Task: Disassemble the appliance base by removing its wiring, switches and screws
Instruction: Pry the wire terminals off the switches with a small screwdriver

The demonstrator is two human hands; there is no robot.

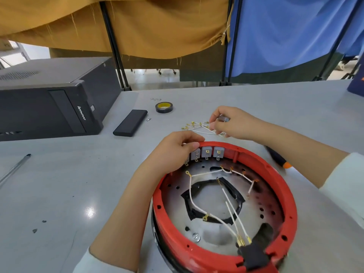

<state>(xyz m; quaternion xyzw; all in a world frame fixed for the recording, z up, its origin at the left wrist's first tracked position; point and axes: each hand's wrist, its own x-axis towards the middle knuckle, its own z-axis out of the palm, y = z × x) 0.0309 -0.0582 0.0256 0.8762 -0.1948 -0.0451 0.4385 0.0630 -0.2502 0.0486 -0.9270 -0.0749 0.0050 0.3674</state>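
The round red appliance base (291,209) lies open side up on the grey table, tilted slightly. White wires (228,201) with brass terminals cross its metal plate. Several grey switches (206,152) sit in a row inside the far rim. My left hand (173,152) grips the far rim, thumb over the leftmost switch. My right hand (230,123) is beyond the base and holds a small grey switch (223,118) in its fingers, just above a loose bundle of removed wires (195,127) on the table. A screw (196,237) sits in the plate near the front.
A black computer case (49,107) stands at the left. A black flat box (131,123), a tape roll (164,107) and a small screw (149,119) lie behind the base. An orange-and-black screwdriver handle (279,158) lies under my right forearm. A pen (15,168) is far left.
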